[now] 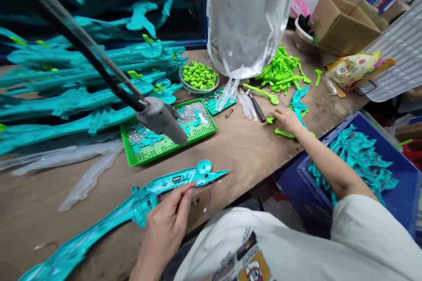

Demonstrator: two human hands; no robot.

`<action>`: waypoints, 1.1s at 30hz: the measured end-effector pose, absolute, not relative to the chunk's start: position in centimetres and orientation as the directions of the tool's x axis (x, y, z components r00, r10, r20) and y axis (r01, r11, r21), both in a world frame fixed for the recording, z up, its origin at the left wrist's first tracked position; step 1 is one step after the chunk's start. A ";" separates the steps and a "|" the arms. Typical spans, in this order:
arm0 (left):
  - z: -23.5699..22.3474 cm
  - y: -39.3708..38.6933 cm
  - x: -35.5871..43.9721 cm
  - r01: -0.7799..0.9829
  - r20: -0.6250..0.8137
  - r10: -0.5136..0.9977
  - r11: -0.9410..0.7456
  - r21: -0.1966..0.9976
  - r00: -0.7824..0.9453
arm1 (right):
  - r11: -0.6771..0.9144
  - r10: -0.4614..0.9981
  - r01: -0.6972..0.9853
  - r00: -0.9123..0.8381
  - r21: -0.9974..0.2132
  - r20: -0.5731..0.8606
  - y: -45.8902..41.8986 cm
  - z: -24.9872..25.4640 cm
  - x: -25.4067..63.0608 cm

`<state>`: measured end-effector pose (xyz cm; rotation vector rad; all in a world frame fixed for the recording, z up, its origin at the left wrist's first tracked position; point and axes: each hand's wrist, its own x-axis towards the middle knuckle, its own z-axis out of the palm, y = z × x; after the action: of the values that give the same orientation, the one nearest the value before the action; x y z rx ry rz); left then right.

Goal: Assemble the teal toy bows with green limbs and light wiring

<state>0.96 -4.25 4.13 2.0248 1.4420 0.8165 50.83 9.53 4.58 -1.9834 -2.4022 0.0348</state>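
Observation:
A long teal plastic shell (108,221) lies slanted along the front of the table, hollow side up, with thin wires running through it and a small dark component near its upper end. My left hand (169,217) is closed in a pinch at the shell's edge, near the pointed tip. Farther right, my right hand (287,119) is stretched out low over the table, fingers extended. Its fingertips are at a small lime-green piece (271,120); whether they touch it is unclear. Next to that hand lie a lime-green lever-like part (284,133) and a teal part (299,100).
A green tray (171,149) holds screws and teal bits. Behind it stands a bowl (216,84) of lime-green pieces. A grey tool on an arm (163,118) hangs over the tray. Stacked teal shells (66,101) fill the left; a blue bin (404,184) stands right.

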 end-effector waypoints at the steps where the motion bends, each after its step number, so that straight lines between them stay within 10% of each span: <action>1: 4.3 -4.3 0.6 0.640 0.176 0.956 -0.287 0.713 0.233 | 0.183 0.982 0.982 -0.181 -0.050 0.047 9.7 4.7 51.3; 6: 4.7 -4.8 -1.4 0.633 0.186 0.960 -0.277 0.723 0.208 | 0.130 0.852 0.822 0.195 -0.555 0.487 11.5 6.6 53.7; 10: 5.2 -5.2 -1.7 0.569 0.223 0.927 -0.364 0.738 0.302 | 0.345 0.689 0.178 0.618 -0.921 0.378 12.3 9.4 53.0; 15: 5.4 -6.1 -0.2 0.462 0.304 0.838 -0.513 0.724 0.453 | 0.278 0.893 -0.403 0.443 -0.872 0.080 10.0 11.5 47.8; 28: 4.3 -6.3 2.8 0.587 0.390 0.734 -0.679 0.441 0.556 | 0.034 0.999 -0.355 0.018 -0.934 0.029 7.3 6.9 34.8; 33: 3.2 -5.8 3.1 0.664 0.346 0.770 -0.638 0.389 0.537 | -0.263 0.965 -0.218 -0.049 -0.940 -0.259 6.3 4.6 33.8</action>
<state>3.09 -5.82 3.23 2.5634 1.2135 0.7328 33.81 6.32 4.63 -1.2166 -0.9162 1.5132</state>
